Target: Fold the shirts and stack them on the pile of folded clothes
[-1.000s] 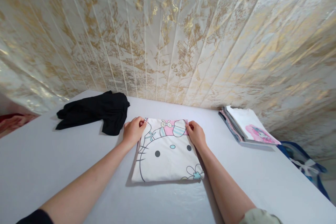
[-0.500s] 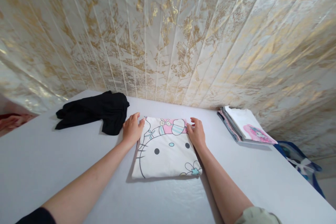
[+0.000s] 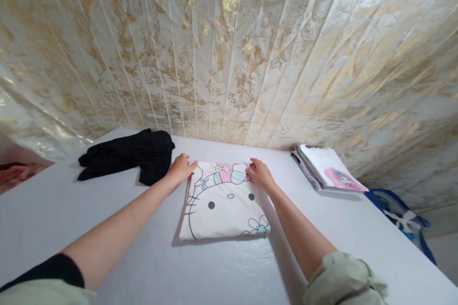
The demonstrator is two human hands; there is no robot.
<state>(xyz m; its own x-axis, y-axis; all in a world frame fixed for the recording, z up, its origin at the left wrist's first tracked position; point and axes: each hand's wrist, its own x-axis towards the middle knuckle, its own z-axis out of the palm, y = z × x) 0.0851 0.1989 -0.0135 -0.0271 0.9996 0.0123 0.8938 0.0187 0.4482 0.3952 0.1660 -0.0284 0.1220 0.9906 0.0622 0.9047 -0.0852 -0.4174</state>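
A folded white garment with a cartoon cat print [image 3: 223, 205] lies flat in the middle of the white table [image 3: 107, 200]. My left hand [image 3: 180, 169] rests at its far left corner, fingers stretched out and flat on the cloth edge. At the far right corner sits my right hand [image 3: 260, 174], fingers extended and touching the top edge. Neither hand grips the cloth.
A crumpled black garment [image 3: 132, 153] lies at the back left. A stack of folded clothes [image 3: 327, 173] topped by a white one with a pink print sits at the back right. A blue bag [image 3: 400, 212] is beyond the table's right edge. A gold-patterned wall stands behind.
Both hands have let go of the far corners, which they pinched a second ago, and now lie open on the folded garment's far edge. The camera has pulled back slightly.
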